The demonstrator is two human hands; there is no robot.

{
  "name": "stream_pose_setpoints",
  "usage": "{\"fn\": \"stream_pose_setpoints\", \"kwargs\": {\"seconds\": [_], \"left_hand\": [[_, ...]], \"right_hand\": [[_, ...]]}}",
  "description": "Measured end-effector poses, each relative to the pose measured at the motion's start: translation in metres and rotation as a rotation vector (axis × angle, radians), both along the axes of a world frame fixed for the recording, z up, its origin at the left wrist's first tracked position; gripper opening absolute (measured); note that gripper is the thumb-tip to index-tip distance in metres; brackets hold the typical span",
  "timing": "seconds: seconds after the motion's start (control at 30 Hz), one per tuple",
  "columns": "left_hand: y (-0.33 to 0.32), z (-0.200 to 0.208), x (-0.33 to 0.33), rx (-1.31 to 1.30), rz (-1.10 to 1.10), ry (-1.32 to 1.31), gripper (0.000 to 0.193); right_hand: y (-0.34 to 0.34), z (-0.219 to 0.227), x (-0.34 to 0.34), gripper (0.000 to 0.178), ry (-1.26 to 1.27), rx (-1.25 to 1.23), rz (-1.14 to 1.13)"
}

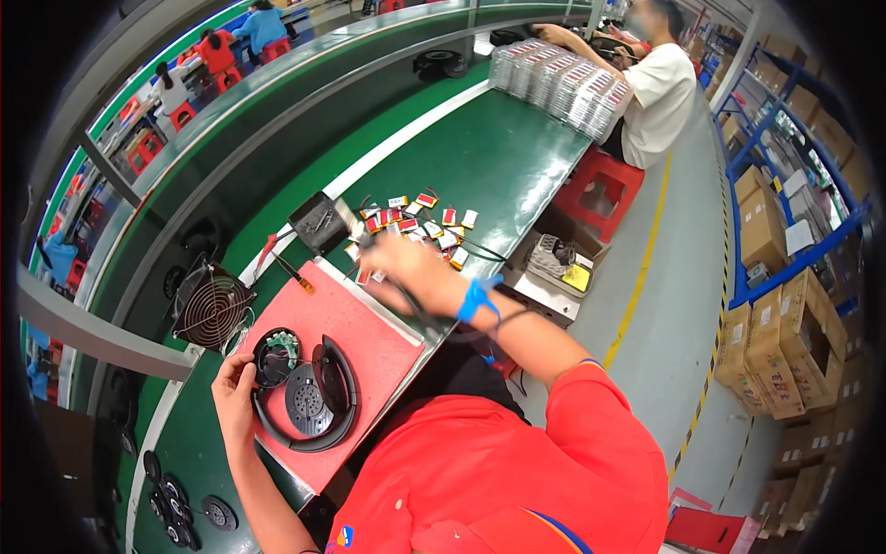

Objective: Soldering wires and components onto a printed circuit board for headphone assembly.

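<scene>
On a red work mat [346,309] lies a black headphone [343,392], its band curving round toward me. One opened ear cup [274,358] shows a green circuit board and thin wires. My left hand [236,392] is closed at that cup's left rim, thumb and fingers on its edge. Beyond the mat's far right corner, my right hand [406,270] is smeared by motion, fingers curled round a blurred tool with a black cord that I cannot make out. The tool's pale end is beside a black tray [317,224] of small dark parts. Several small battery packs [429,222] lie beside the hand.
A fan with a round guard [214,309] stands left of the mat. Black speaker parts [171,508] lie at the lower left. Stacked clear plastic trays [558,88] stand far along the green bench, beside a seated co-worker [660,88]. Right of the bench are a red stool [604,189] and cartons [780,342].
</scene>
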State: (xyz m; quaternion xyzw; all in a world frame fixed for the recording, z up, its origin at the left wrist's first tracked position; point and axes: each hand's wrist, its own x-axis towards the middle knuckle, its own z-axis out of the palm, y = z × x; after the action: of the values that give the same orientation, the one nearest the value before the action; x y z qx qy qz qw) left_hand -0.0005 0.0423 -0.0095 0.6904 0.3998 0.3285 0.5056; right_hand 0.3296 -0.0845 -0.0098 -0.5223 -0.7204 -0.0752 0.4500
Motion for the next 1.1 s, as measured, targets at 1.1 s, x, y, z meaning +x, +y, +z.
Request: {"fn": "stream_pose_setpoints", "kwargs": {"seconds": [1.1], "left_hand": [[-0.005, 0.009, 0.005, 0.416, 0.062, 0.015, 0.011]], "right_hand": [[0.055, 0.018, 0.017, 0.018, -0.021, -0.015, -0.084]]}}
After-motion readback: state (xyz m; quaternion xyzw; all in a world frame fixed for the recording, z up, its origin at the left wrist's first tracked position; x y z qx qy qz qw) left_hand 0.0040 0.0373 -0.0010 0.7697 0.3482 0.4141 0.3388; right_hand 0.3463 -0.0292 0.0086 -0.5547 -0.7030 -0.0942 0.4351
